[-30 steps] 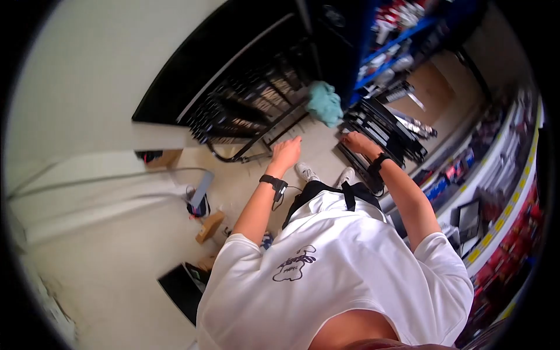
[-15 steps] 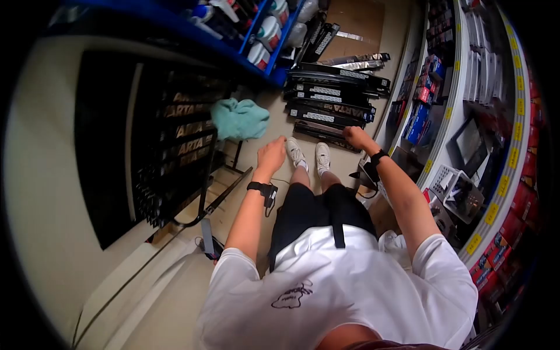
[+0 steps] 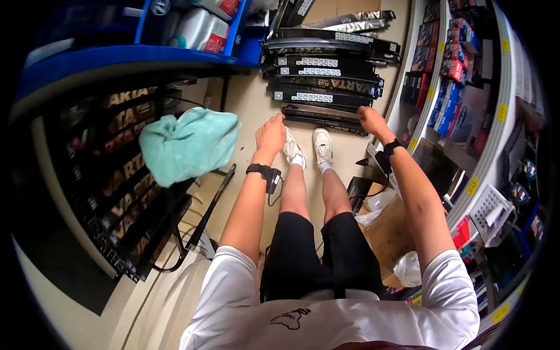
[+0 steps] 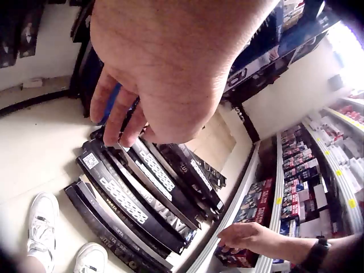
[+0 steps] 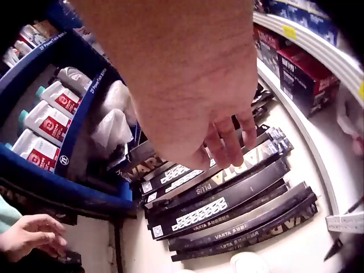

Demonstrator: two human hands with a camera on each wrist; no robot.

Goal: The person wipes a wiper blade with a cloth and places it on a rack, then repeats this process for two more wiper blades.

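Shop aisle, pale floor (image 3: 251,99), shelving on both sides. Person stands in white sneakers (image 3: 306,149), looking down, both arms stretched forward and down.

Stack of long black wiper-blade boxes (image 3: 324,81) lies on the floor just ahead of the sneakers, fanned slightly, several printed "VARTA". Nearest box sits just beyond the toes.

Left hand (image 3: 270,134): hangs above the floor, over the near left end of the stack, fingers loosely curled, grip apart, nothing held. Left wrist view confirms fingers (image 4: 116,116) dangling above the boxes, not touching them.

Right hand (image 3: 371,121): above the right end of the stack, near the base of the right shelving. Right wrist view shows fingers (image 5: 230,142) bent downward over the boxes with nothing between them; grip apart. Contact with the boxes cannot be told.

Both wrists carry black camera straps (image 3: 261,171).

Left side: black display rack (image 3: 122,198) of "VARTA" boxes, teal cloth (image 3: 186,146) draped over its top. Blue shelf (image 3: 134,55) above holds white jugs (image 3: 201,29) with red labels. Right shelves (image 3: 461,93) hold small red and blue boxes, yellow price tags on the edges. Cardboard box (image 3: 388,233) and plastic bag (image 3: 408,268) by the right leg.
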